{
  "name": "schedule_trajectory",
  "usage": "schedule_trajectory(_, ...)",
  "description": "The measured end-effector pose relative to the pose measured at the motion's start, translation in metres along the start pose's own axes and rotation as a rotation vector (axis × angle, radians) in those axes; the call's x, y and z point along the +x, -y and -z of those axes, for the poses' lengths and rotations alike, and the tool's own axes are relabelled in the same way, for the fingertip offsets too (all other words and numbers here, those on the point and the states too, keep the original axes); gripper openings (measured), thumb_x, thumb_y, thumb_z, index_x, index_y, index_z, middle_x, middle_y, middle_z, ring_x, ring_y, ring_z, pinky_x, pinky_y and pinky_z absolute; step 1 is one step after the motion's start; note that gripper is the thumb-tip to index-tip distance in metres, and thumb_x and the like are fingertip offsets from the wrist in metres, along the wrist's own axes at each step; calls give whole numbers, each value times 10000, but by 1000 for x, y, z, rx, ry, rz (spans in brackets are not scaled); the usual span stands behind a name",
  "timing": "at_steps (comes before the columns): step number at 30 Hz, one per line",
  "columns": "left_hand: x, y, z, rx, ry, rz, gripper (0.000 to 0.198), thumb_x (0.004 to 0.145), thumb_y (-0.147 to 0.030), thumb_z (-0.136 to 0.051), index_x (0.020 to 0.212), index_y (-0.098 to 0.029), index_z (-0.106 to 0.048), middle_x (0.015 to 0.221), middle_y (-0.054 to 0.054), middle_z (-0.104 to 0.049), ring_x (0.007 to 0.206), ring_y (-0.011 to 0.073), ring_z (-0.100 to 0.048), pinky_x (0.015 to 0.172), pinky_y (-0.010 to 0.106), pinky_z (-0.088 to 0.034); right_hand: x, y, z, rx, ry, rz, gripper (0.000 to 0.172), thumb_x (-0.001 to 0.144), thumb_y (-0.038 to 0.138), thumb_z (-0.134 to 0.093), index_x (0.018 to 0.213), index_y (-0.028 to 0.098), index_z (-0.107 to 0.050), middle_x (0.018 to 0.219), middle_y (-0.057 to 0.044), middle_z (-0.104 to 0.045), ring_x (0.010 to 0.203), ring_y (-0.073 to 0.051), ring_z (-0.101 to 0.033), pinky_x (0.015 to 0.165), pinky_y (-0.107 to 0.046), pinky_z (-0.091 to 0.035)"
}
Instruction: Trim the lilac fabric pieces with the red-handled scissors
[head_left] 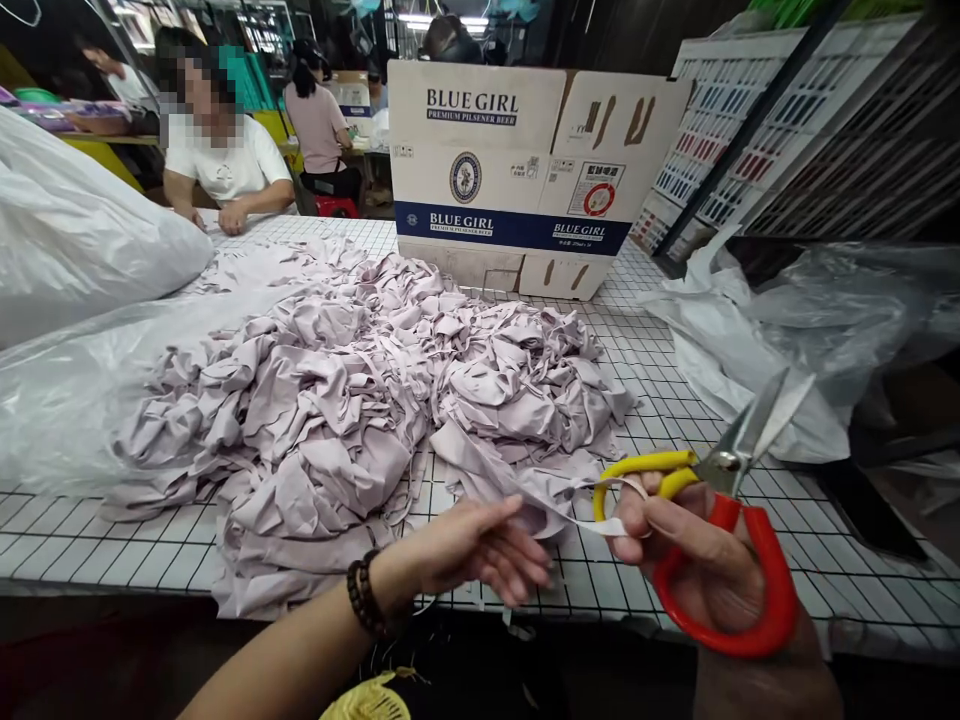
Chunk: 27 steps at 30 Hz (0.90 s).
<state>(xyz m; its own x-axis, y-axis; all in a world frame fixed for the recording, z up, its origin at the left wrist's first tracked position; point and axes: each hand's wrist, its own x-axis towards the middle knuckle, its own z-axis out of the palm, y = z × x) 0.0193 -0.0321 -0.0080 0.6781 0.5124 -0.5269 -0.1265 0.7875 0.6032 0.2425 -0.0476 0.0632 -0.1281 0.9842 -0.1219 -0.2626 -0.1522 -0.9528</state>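
Note:
Pale mauve cloth pieces (322,400) lie in a large heap on the grid-patterned table (645,350). My left hand (480,550), with a beaded bracelet on its wrist, is in front of the heap; its fingers are extended and slightly blurred, with nothing in them. My right hand (697,540) holds scissors (765,580) with one red and one yellow handle, their blades pointing up and away, slightly parted. Between its thumb and fingers is also a thin pale strap (611,525), which runs to a cloth piece at the heap's near edge.
A Blue Girl carton (510,180) stands behind the heap. Clear plastic bags (82,230) bulge at the left, and more plastic (787,320) lies at the right near a dark flat object (874,510). A person in white (225,170) sits across the table; others are farther back.

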Motion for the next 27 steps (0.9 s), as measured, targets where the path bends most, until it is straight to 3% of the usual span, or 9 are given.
schedule_trajectory(4,9,5,-11,36,-64,-110,632,817,-664,-527,621,-81,-669,570,73,-668,357,87,-538,348,180,-419,-19,-4,-30,-18,28,-52,254,729,414,-764,743,204,-623,664,0,-637,521,-146,-623,565,-284,-547)
schedule_trajectory(7,4,-4,-9,175,-53,-66,669,780,-704,-535,560,-82,-646,507,59,-624,308,84,-490,290,184,-339,-31,-4,-52,27,-9,-148,315,703,433,-781,777,223,-558,638,21,-627,525,-150,-623,582,-294,-536)
schedule_trajectory(10,-3,-8,-8,110,31,-4,522,743,-584,-674,637,-73,-662,514,37,-611,323,69,-471,294,169,-306,-36,-11,-64,20,-40,-170,344,697,411,-784,813,232,-515,624,40,-625,534,-142,-620,589,-283,-515)
schedule_trajectory(12,-4,-8,-11,-23,-10,-38,395,715,-467,-752,665,-92,-638,469,-27,-532,324,41,-408,294,141,-245,-37,-18,-66,-22,-56,-139,348,699,375,-789,824,238,-494,615,51,-623,531,-131,-608,574,-263,-496)
schedule_trajectory(15,-2,-11,-18,-251,-131,-207,296,736,-370,-763,764,-110,-624,601,-38,-571,354,-3,-326,304,100,-185,-41,-28,-61,-25,-101,-33,366,694,350,-805,797,252,-468,611,60,-617,481,-111,-570,502,-232,-463)
schedule_trajectory(19,0,-25,-23,-424,-196,-408,168,876,-270,-627,921,-109,-621,905,63,-683,405,-8,-365,324,87,-263,-52,-40,-41,53,-285,18,342,695,390,-806,819,261,-515,682,43,-640,492,-106,-562,530,-242,-488)
schedule_trajectory(23,-4,-36,-19,-472,-227,-344,205,967,-204,-466,884,-92,-616,646,13,-595,412,31,-438,362,114,-363,-52,-62,-10,-89,-504,-134,369,655,419,-824,843,224,-573,819,-26,-707,598,-156,-627,559,-273,-518)
schedule_trajectory(25,-6,-35,-15,-400,-219,-325,267,981,-213,-435,896,-68,-642,604,5,-559,433,51,-487,405,145,-434,-44,-73,0,-121,-588,-134,404,623,414,-845,830,224,-554,966,-45,-731,617,-146,-639,553,-262,-515)
schedule_trajectory(27,-10,-33,-13,-303,-193,-334,242,956,-226,-507,930,-47,-669,640,20,-583,472,63,-529,460,173,-491,-31,-81,2,-102,-581,-67,418,622,392,-851,827,230,-525,1043,-52,-732,595,-122,-628,588,-271,-525)
